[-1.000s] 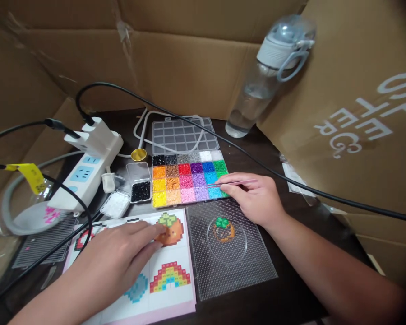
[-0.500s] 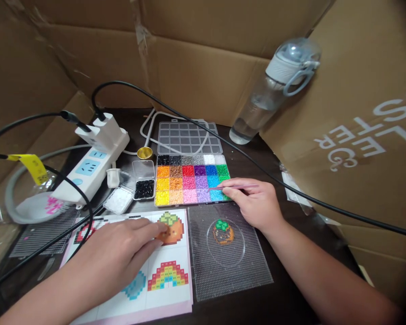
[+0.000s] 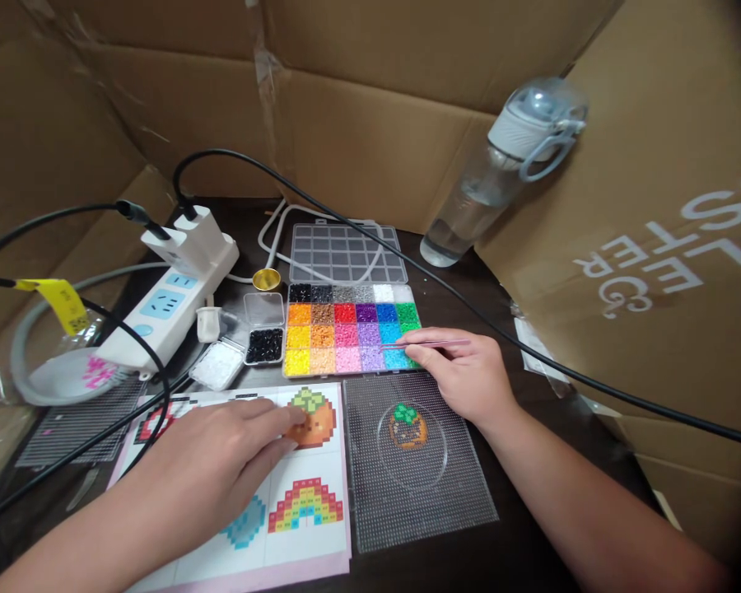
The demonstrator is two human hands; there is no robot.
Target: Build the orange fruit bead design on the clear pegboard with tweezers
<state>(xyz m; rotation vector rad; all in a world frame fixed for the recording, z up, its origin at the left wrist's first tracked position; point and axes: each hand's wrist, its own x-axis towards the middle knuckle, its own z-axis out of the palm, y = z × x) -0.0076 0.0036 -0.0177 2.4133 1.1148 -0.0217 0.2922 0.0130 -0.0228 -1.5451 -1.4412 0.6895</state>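
My right hand (image 3: 466, 375) pinches thin tweezers (image 3: 426, 343), their tips over the blue and purple cells of the multicoloured bead box (image 3: 349, 329). Just below lies a clear pegboard (image 3: 417, 486) with a small part-built orange and green bead figure (image 3: 407, 424). My left hand (image 3: 222, 461) rests flat on the pattern sheet (image 3: 309, 527), fingertips touching its orange fruit picture (image 3: 312, 418). A rainbow picture (image 3: 305, 504) sits below the fruit.
A white power strip (image 3: 170, 301) with plugs and black cables (image 3: 346, 222) lies at the left. Small boxes of black beads (image 3: 264, 344) and white beads (image 3: 216, 366) stand beside it. A clear water bottle (image 3: 494, 177) leans on the cardboard walls at the back right. Spare pegboards (image 3: 74, 428) lie at the left.
The view has tilted a little, so everything sits slightly lower in the picture. Both hands keep their places; the tweezers stay over the bead box.
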